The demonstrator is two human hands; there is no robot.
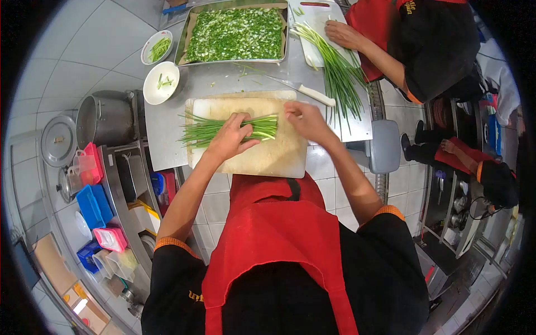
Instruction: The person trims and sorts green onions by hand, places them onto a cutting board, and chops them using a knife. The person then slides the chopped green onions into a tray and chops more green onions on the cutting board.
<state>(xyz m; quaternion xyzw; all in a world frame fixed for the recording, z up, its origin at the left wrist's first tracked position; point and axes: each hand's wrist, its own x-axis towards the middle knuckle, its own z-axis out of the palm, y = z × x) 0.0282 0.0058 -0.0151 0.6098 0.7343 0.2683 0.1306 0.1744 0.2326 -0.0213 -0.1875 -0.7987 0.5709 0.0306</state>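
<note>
A bunch of green onions (201, 132) lies across the pale cutting board (279, 159). My left hand (233, 134) is laid over the bunch, its fingers curled around the stalks and holding them against the board. Just past the trimmed white ends, my right hand (308, 121) hovers over the board's right edge with fingers bent together. Whatever its fingertips may pinch is too small to make out. Beyond the board, a knife (304, 89) with a white handle rests on the steel table, touched by neither hand.
A metal tray (287, 47) of chopped green onions stands at the back. Two white bowls (149, 89) with some pieces sit left of it. At right, a co-worker's hand (343, 34) is at another white board (314, 54) beside long green onions (340, 84). A large pot (106, 123) stands left.
</note>
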